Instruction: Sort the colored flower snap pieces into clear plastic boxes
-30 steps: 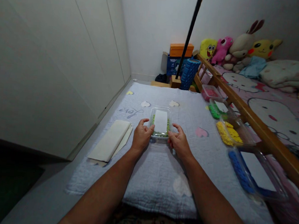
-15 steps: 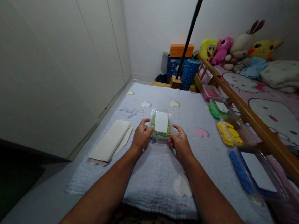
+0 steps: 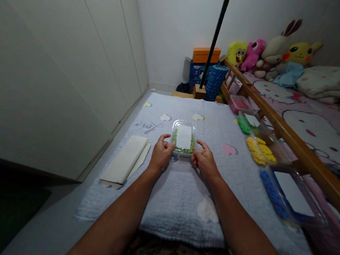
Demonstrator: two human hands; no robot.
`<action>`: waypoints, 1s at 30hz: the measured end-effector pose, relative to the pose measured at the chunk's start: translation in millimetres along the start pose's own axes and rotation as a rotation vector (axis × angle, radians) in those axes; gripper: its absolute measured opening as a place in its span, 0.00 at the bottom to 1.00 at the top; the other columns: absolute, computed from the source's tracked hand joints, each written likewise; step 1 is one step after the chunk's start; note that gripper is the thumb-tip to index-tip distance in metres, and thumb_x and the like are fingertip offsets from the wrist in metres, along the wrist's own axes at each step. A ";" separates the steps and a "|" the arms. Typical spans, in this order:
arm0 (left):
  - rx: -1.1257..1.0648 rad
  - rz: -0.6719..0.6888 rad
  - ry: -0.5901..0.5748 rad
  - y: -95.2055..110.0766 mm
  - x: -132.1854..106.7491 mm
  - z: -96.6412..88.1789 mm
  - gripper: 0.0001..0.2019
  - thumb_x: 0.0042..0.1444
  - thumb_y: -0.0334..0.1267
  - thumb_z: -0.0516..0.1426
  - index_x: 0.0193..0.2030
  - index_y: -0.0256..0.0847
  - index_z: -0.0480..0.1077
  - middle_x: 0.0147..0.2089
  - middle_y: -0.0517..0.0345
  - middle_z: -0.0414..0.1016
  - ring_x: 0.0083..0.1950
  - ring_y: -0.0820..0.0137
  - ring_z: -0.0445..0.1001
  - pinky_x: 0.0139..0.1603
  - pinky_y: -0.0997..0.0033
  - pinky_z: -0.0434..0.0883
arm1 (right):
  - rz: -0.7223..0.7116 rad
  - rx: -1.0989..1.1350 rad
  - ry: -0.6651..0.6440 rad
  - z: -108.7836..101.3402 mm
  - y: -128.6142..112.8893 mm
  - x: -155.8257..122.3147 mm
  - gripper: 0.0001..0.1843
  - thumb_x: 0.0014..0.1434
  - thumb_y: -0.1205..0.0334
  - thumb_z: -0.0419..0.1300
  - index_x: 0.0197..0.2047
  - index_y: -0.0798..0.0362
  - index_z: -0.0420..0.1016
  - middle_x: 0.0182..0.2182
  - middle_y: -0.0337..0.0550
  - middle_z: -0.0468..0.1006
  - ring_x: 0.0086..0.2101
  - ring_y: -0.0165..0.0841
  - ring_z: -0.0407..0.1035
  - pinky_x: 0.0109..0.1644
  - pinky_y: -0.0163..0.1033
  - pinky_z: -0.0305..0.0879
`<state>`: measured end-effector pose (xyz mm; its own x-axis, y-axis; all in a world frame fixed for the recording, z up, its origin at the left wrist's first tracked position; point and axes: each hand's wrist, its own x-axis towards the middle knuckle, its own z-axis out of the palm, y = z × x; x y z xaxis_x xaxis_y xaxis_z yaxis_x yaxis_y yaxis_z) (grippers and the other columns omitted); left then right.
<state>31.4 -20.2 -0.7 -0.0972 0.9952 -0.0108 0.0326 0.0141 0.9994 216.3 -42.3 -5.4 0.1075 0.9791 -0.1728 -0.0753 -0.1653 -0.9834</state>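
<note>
A clear plastic container [image 3: 182,151] with light green pieces inside and a white label on its lid sits in front of me at the middle of the cloth. My left hand [image 3: 161,152] grips its left side, thumb at the near corner and index finger along the edge. On the opposite side, my right hand [image 3: 205,158] pinches the near right corner between thumb and fingers. The green contents show only around the label; their exact kind is too small to tell.
A folded cream sheet [image 3: 125,159] lies left on the pale blue cloth [image 3: 179,198]. Along the right edge stand clear containers with blue [image 3: 293,194], yellow [image 3: 261,151], green [image 3: 247,123] and pink [image 3: 240,104] contents, beside a wooden bed rail [image 3: 289,128]. A black pole [image 3: 215,41] rises behind.
Both hands keep their hold on the container, which stays in nearly the same place. The view has shifted very slightly.
</note>
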 end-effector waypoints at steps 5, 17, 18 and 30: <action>-0.117 -0.010 -0.004 -3.6 -0.4 2.8 0.28 0.53 0.51 0.66 0.56 0.40 0.68 0.22 0.76 0.59 0.23 0.76 0.58 0.28 0.75 0.56 | 0.008 0.013 0.002 0.2 -0.7 -0.8 0.48 0.50 0.37 0.69 0.66 0.55 0.63 0.18 0.26 0.73 0.15 0.26 0.60 0.18 0.30 0.54; -0.162 -0.013 -0.010 -10.1 0.9 4.4 0.29 0.52 0.50 0.68 0.56 0.40 0.68 0.22 0.76 0.60 0.23 0.76 0.59 0.28 0.76 0.57 | 0.003 0.001 0.008 1.0 -0.1 -0.6 0.45 0.51 0.39 0.68 0.66 0.54 0.63 0.18 0.25 0.72 0.15 0.26 0.59 0.18 0.29 0.53; -0.170 -0.016 -0.010 -10.9 1.2 4.4 0.29 0.52 0.51 0.68 0.56 0.40 0.67 0.22 0.76 0.60 0.23 0.76 0.59 0.28 0.76 0.58 | 0.001 0.001 0.010 0.9 0.2 -0.5 0.45 0.51 0.39 0.68 0.66 0.54 0.63 0.18 0.25 0.72 0.15 0.26 0.59 0.18 0.29 0.54; -0.145 -0.073 0.000 -9.9 1.7 5.0 0.33 0.49 0.51 0.67 0.59 0.39 0.66 0.21 0.76 0.60 0.21 0.76 0.59 0.26 0.77 0.57 | -0.009 -0.016 0.014 1.4 -1.5 -0.4 0.43 0.51 0.39 0.66 0.63 0.54 0.64 0.17 0.26 0.72 0.14 0.26 0.58 0.18 0.30 0.53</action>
<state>35.9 -18.1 -10.7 -0.0945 0.9920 -0.0841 -0.1184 0.0727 0.9903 215.0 -42.3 -3.8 0.1223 0.9787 -0.1649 -0.0582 -0.1588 -0.9856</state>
